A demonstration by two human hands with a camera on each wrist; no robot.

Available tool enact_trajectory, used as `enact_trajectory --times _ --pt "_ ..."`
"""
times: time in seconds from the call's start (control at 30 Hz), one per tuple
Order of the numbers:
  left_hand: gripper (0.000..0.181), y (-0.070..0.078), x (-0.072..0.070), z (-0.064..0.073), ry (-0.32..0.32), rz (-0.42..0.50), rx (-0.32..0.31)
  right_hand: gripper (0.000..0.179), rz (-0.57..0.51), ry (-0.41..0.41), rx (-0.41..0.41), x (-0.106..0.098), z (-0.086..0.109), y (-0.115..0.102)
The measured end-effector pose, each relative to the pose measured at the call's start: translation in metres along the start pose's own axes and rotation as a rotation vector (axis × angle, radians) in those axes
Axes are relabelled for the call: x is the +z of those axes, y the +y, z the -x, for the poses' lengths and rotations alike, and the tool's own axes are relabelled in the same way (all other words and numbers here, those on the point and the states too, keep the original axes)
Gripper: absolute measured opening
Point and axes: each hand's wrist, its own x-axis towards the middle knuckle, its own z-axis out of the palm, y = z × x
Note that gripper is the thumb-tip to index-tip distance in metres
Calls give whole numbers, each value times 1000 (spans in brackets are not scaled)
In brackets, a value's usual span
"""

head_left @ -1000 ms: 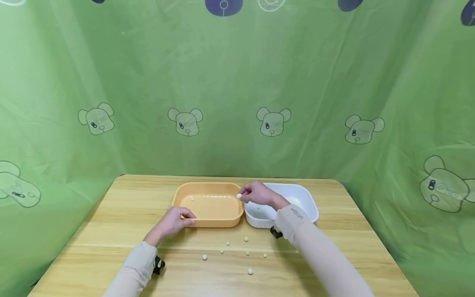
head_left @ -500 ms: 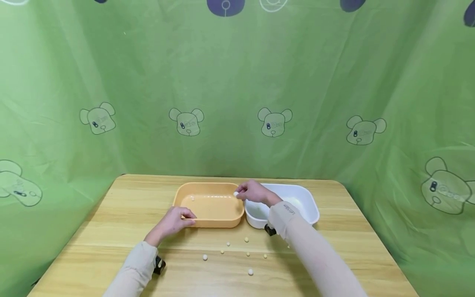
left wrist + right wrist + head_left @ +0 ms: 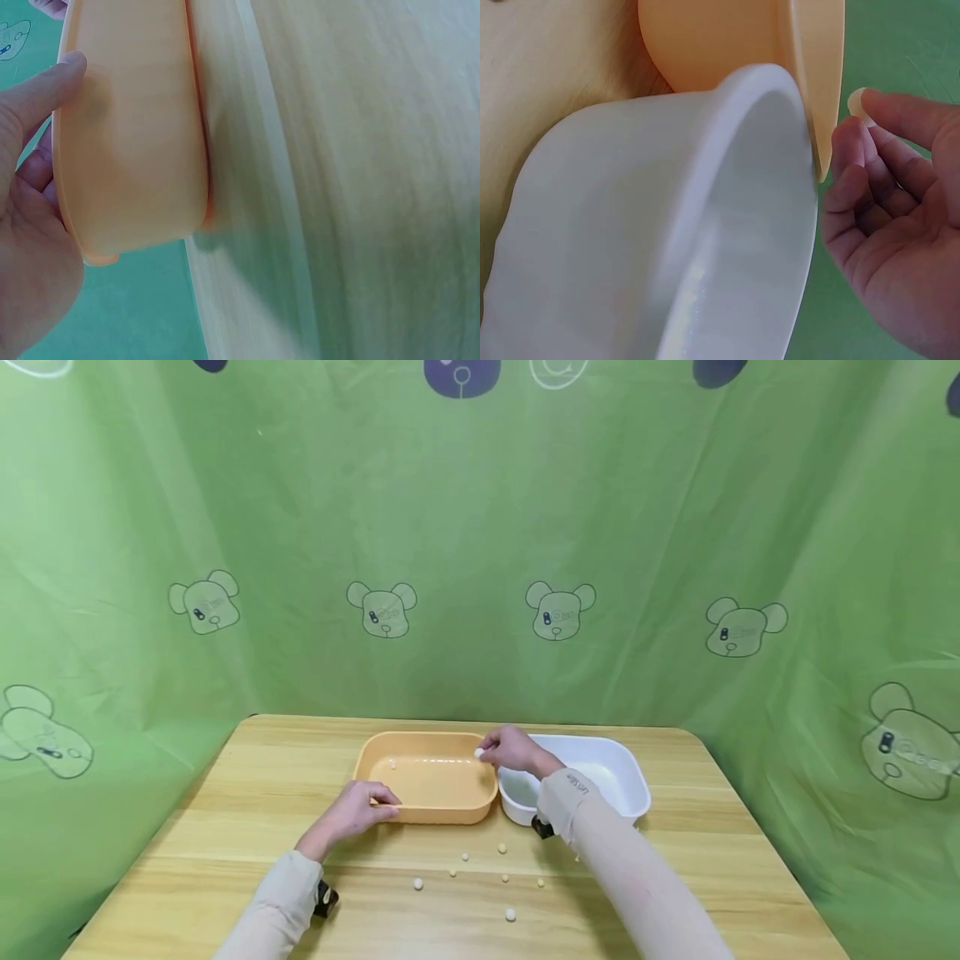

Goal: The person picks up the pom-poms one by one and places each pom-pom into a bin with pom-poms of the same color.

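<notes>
My left hand [image 3: 352,810] grips the near-left rim of an orange plastic basin [image 3: 450,816]. In the left wrist view the thumb presses the basin's outer wall [image 3: 135,150], with the other fingers behind the rim. Over the basin's right end, my right hand [image 3: 517,750] pinches a small whitish ball [image 3: 857,107] between thumb and fingertips. A white basin [image 3: 628,781] stands close against the orange one, partly hidden beneath the right forearm. Inside the orange basin, toward its left end, lies a tiny pale ball [image 3: 393,764].
Several small balls are scattered on the wooden table [image 3: 225,827] in front of the basins. Among them are a white ball [image 3: 418,884], another white ball [image 3: 511,914] and a yellowish ball [image 3: 502,848]. A green curtain [image 3: 465,677] surrounds the table's back and sides.
My right hand has shifted slightly left with the ball, from the gap between the basins to over the orange basin's right end. The left hand keeps its grip.
</notes>
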Motion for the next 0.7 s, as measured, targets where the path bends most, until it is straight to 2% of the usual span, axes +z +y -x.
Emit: enact_trajectory --times 0.17,0.3,0.7 --pt "5 1 -1 0 1 -2 -5 22 44 49 4 1 -5 2" --pt "5 1 -1 1 -6 -1 -16 25 44 54 2 1 -6 1" --pt "5 2 -1 1 -7 5 -5 26 62 34 -50 -8 11 -2"
